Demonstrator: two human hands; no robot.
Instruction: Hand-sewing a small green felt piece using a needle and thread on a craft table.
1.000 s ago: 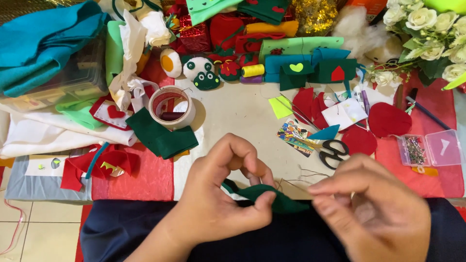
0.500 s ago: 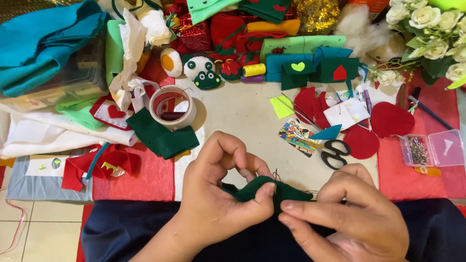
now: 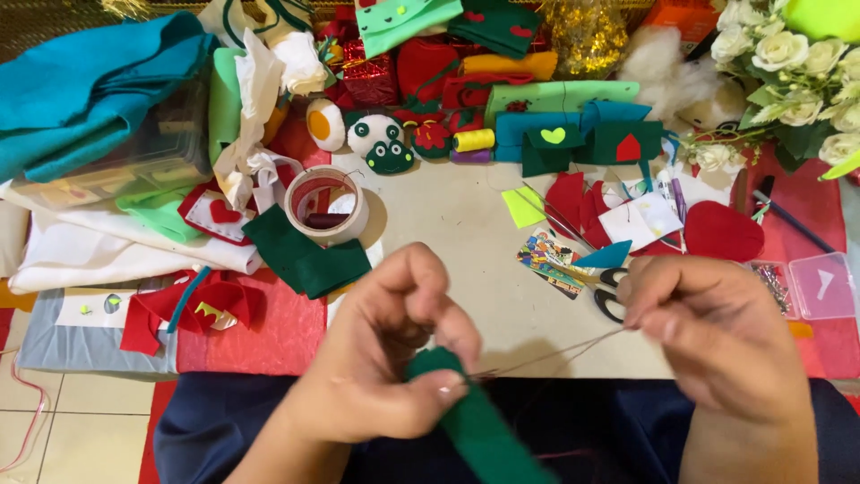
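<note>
My left hand (image 3: 385, 367) pinches a dark green felt piece (image 3: 479, 421) between thumb and fingers, low in the middle of the head view. A thin thread (image 3: 555, 352) runs taut from the felt up to my right hand (image 3: 717, 336), which grips its far end; a needle in those fingers cannot be made out. Both hands hover above my dark blue lap (image 3: 582, 430), just in front of the table's near edge.
Black-handled scissors (image 3: 609, 291) lie behind my right hand. A tape roll (image 3: 327, 204) and a dark green felt square (image 3: 306, 253) sit left of centre. Felt scraps, thread spools (image 3: 472, 140), red hearts (image 3: 722, 231), a clear pin box (image 3: 820, 285) and white flowers (image 3: 793, 72) crowd the table.
My right hand has moved away from the felt, up and to the right, drawing the thread out tight. The left hand has kept its hold on the green felt.
</note>
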